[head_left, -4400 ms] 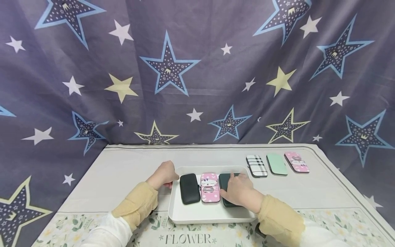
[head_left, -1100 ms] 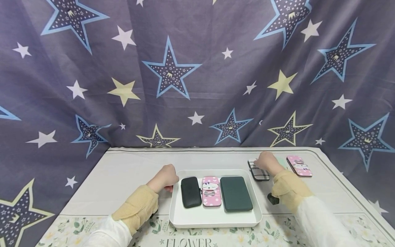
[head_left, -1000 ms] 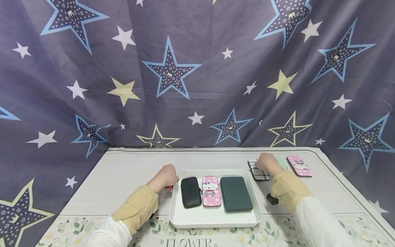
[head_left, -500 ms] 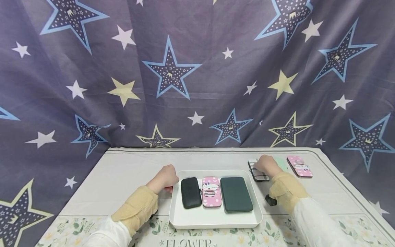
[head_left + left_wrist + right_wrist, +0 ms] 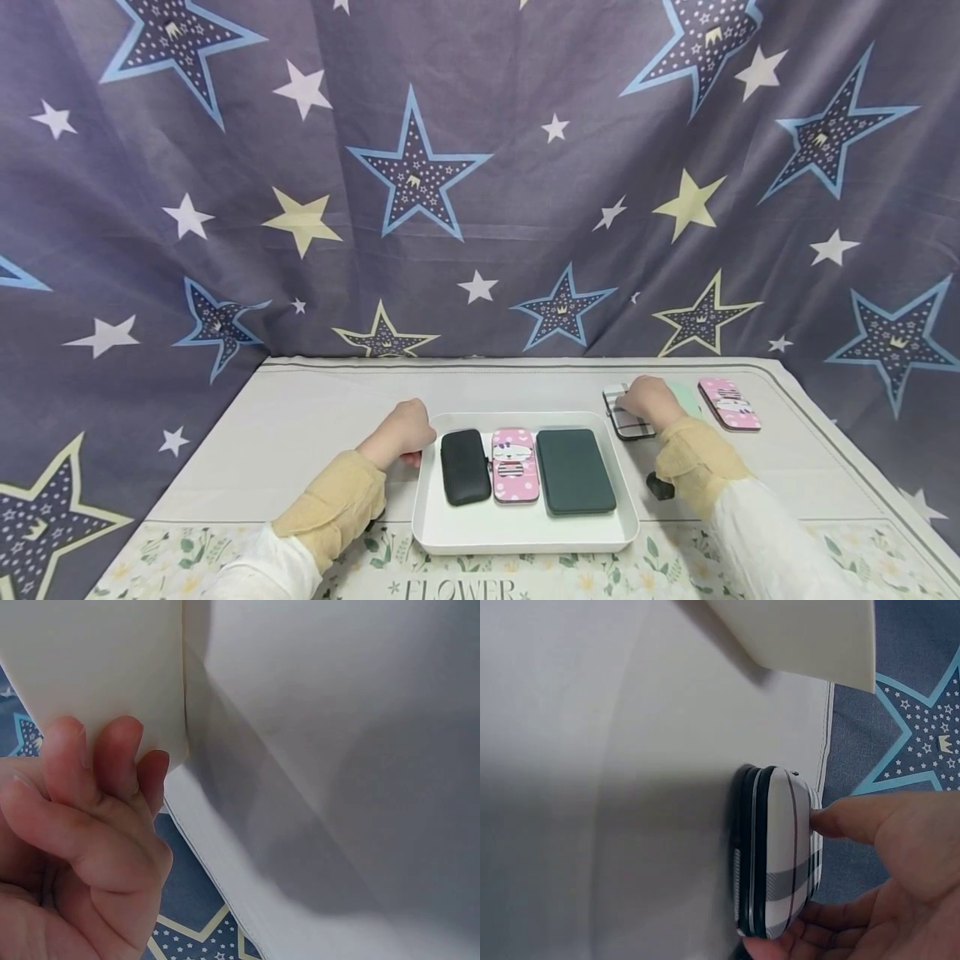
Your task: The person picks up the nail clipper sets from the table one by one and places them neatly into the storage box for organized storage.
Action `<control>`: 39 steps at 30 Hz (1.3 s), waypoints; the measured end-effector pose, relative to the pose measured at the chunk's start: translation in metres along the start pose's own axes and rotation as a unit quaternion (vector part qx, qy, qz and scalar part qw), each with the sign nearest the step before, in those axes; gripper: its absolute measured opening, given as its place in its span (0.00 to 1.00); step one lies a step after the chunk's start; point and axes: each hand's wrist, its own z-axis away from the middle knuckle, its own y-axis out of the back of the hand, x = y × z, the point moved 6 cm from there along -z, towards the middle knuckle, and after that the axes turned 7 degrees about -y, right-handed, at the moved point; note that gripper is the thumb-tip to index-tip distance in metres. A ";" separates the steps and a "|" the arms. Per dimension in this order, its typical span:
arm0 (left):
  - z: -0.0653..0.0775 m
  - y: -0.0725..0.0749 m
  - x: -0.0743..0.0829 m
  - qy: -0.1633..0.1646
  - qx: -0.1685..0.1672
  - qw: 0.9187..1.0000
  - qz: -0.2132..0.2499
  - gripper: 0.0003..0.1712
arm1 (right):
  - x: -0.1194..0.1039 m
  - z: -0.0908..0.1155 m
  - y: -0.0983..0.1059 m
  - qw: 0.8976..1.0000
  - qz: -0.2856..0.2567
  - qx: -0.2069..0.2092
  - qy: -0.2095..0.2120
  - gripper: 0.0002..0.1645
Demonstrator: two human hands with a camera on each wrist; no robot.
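The white tray (image 5: 517, 533) holds a black case (image 5: 465, 467), a pink cat-print case (image 5: 515, 465) and a larger dark green case (image 5: 576, 472), side by side. At its left end my left hand (image 5: 401, 431) grips the wall, and in the left wrist view its fingertips (image 5: 116, 750) lie against the tray wall (image 5: 112, 660). Right of the tray, my right hand (image 5: 654, 402) holds a white plaid hinged case (image 5: 628, 423) on the table. The right wrist view shows the thumb (image 5: 855, 816) on the plaid lid (image 5: 787, 847) and the other fingers round its edge.
Partly behind the right hand lies a mint green case (image 5: 685, 398), and a second pink cat-print case (image 5: 730, 404) lies farther right. A white cloth with a floral front strip covers the table (image 5: 330, 396). A star-patterned curtain (image 5: 480, 208) hangs behind it.
My right hand has gone from the dark green case in the tray to the plaid case on the table. Over the last second both hands have hardly moved.
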 end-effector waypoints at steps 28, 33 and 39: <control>-0.002 -0.003 -0.004 -0.014 0.007 1.000 0.008 0.12 | 0.022 -0.004 -0.001 0.988 -0.144 -0.046 -0.043 0.22; -0.002 -0.003 -0.003 -0.014 0.007 1.000 0.010 0.12 | 0.026 -0.005 -0.004 0.984 -0.158 -0.059 -0.050 0.24; -0.002 -0.003 -0.003 -0.018 0.007 1.000 0.010 0.12 | 0.029 -0.004 -0.010 0.977 -0.192 -0.068 -0.066 0.26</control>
